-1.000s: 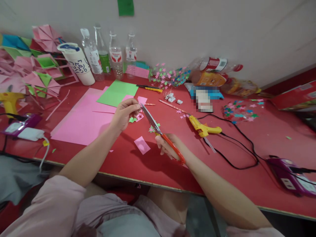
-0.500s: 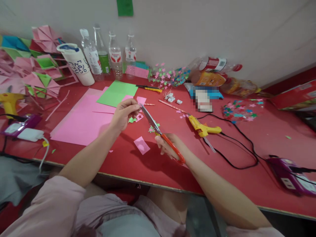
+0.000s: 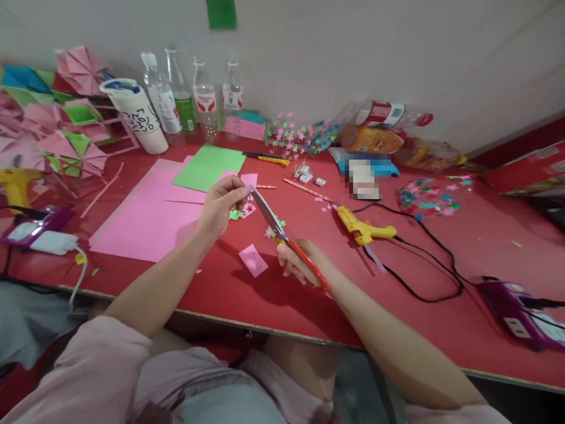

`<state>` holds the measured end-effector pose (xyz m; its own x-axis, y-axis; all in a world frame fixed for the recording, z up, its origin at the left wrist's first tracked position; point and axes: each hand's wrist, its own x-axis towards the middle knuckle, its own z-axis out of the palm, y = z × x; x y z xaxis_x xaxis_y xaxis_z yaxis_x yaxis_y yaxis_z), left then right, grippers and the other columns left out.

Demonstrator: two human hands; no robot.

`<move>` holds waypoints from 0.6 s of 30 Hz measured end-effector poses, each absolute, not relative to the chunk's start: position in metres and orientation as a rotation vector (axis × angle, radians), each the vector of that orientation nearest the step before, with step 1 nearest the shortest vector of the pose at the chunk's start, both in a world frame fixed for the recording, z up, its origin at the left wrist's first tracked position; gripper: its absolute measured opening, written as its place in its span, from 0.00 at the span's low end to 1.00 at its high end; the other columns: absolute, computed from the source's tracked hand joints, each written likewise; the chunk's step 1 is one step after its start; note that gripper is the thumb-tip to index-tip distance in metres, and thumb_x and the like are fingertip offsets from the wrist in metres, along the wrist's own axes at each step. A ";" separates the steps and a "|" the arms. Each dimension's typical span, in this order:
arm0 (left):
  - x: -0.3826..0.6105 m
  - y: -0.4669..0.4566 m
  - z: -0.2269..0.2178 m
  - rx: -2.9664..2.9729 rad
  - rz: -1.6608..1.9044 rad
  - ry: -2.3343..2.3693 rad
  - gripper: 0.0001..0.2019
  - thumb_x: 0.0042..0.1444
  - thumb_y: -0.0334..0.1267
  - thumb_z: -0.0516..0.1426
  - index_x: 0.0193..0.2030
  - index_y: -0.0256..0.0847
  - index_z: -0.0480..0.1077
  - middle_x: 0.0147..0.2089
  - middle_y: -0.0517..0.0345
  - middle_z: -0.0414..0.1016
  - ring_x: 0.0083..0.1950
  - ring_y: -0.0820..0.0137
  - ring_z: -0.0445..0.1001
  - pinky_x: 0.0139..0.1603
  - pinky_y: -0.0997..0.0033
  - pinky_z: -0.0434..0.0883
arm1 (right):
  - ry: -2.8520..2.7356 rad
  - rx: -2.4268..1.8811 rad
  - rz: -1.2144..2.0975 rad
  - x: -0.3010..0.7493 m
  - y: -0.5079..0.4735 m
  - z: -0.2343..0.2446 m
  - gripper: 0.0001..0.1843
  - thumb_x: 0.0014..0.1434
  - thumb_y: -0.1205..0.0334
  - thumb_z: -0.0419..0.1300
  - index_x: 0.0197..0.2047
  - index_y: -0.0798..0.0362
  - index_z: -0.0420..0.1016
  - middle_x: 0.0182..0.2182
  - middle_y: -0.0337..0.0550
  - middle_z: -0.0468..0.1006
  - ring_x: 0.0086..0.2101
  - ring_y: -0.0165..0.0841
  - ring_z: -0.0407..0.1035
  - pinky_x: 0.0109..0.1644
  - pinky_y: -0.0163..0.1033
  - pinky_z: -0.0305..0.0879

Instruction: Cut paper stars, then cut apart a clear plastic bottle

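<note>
My right hand [image 3: 298, 262] is wrapped round the orange handles of a pair of scissors [image 3: 304, 259], above the red table. The blades point up and left, looking almost closed, with their tips right by the fingertips of my left hand. My left hand [image 3: 225, 203] is closed in a pinch at a small piece of pink paper [image 3: 249, 179], whose edge shows beyond the fingers. Under the blades are small green and pink paper stars [image 3: 270, 232]. A pink paper rectangle [image 3: 253, 261] lies on the table between my hands, and green cut pieces [image 3: 235, 215] lie beside my left hand.
Pink sheets [image 3: 136, 218] and a green sheet [image 3: 209, 168] lie at left. A yellow glue gun [image 3: 364, 227] with a black cord is at right. A utility knife [image 3: 267, 159], upright bottles [image 3: 205, 106], a cup [image 3: 136, 118] and paper windmill-like shapes [image 3: 77, 153] stand behind.
The pink paper at my left fingertips has shifted slightly left. Both hands and the scissors stay nearly in place; the whole view has drifted a little.
</note>
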<state>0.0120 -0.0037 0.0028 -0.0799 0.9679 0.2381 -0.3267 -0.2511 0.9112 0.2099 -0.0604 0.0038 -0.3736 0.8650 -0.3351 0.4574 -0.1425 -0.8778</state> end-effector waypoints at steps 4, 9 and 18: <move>0.016 -0.005 0.000 1.098 1.539 0.792 0.03 0.43 0.33 0.60 0.23 0.39 0.69 0.17 0.67 0.65 0.18 0.82 0.61 0.20 0.80 0.60 | -1.752 -1.454 1.535 0.210 -0.061 0.003 0.23 0.57 0.41 0.54 0.22 0.51 0.62 0.07 0.29 0.58 0.10 0.24 0.57 0.16 0.31 0.55; 0.014 -0.003 -0.003 1.093 1.536 0.745 0.03 0.45 0.32 0.59 0.23 0.39 0.70 0.18 0.66 0.66 0.19 0.82 0.62 0.20 0.80 0.60 | -1.747 -1.488 1.546 0.210 -0.060 0.005 0.23 0.55 0.41 0.57 0.22 0.52 0.63 0.08 0.31 0.61 0.10 0.24 0.56 0.14 0.30 0.52; 0.015 -0.002 -0.008 1.113 1.517 0.780 0.05 0.49 0.36 0.60 0.25 0.39 0.71 0.18 0.66 0.65 0.19 0.82 0.62 0.20 0.80 0.61 | -1.710 -1.472 1.539 0.209 -0.061 0.001 0.23 0.56 0.41 0.57 0.22 0.52 0.64 0.08 0.29 0.58 0.11 0.23 0.56 0.19 0.32 0.60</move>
